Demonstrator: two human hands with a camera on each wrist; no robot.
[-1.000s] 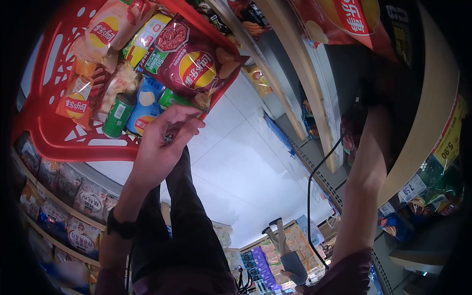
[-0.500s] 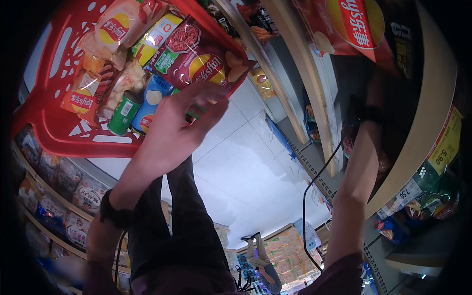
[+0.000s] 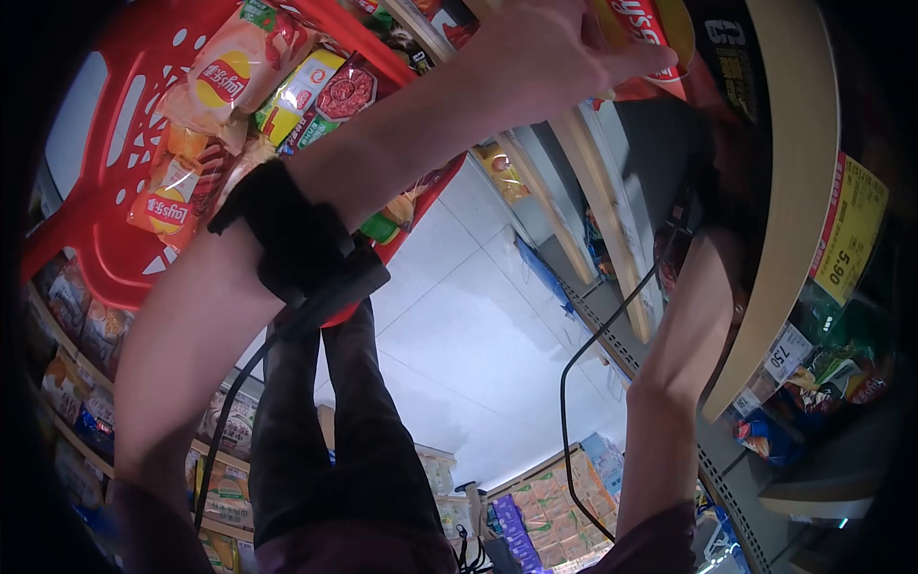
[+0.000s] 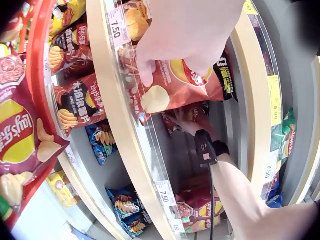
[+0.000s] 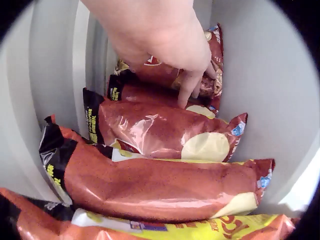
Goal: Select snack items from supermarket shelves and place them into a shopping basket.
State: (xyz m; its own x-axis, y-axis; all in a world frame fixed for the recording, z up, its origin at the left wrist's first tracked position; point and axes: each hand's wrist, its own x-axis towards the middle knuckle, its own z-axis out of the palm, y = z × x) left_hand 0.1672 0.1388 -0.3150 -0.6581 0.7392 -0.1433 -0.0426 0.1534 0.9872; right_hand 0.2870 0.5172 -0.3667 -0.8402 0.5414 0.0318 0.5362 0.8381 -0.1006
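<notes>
In the left wrist view my left hand [image 4: 190, 32] lies over the front of a reddish-brown bag of chips [image 4: 167, 82] on the shelf, thumb and fingers spread across it. The head view shows the same hand [image 3: 555, 57] at the bag's upper part. My right hand [image 5: 160, 42] is deep inside the shelf, behind a row of chip bags [image 5: 165, 127]. Its fingers reach down over a maroon bag at the back [image 5: 216, 47], its fingertips at that bag's right end. In the head view this hand is lost in shadow.
A red basket [image 3: 105, 172] at the left holds several bags of chips. The wooden shelf edge [image 3: 784, 191] with a yellow price tag [image 3: 846, 230] stands at the right. A black cable [image 3: 564, 383] hangs from the right wrist. Pale tiled floor [image 3: 459, 316] lies below.
My left hand has moved from beside the basket up and right to the bag of chips on the shelf. My right hand has stayed inside the shelf.
</notes>
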